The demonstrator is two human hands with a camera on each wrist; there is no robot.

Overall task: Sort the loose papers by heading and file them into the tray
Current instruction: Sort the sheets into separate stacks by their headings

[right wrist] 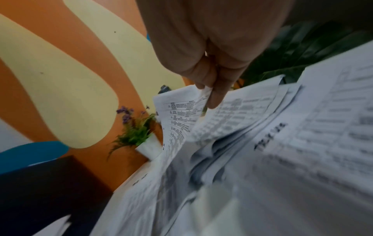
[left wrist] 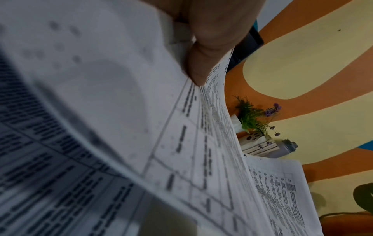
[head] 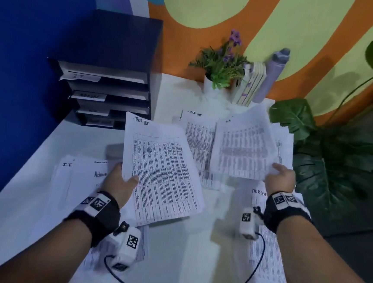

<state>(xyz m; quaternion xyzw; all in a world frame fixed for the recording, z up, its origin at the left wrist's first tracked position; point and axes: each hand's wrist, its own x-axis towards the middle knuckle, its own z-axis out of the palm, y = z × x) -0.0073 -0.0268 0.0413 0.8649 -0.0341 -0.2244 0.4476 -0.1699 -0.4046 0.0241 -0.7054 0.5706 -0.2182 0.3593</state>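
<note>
While the left hand (head: 118,184) grips a table sheet (head: 160,173), the right hand (head: 279,176) pinches another sheet (head: 241,150).

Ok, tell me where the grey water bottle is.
In the head view the grey water bottle leans against the wall at the table's far right, just right of the books.

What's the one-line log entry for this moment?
phase: sorting | left hand: holds TASK LIST sheet | right hand: pinches sheet edge | tray: nothing going in
</note>
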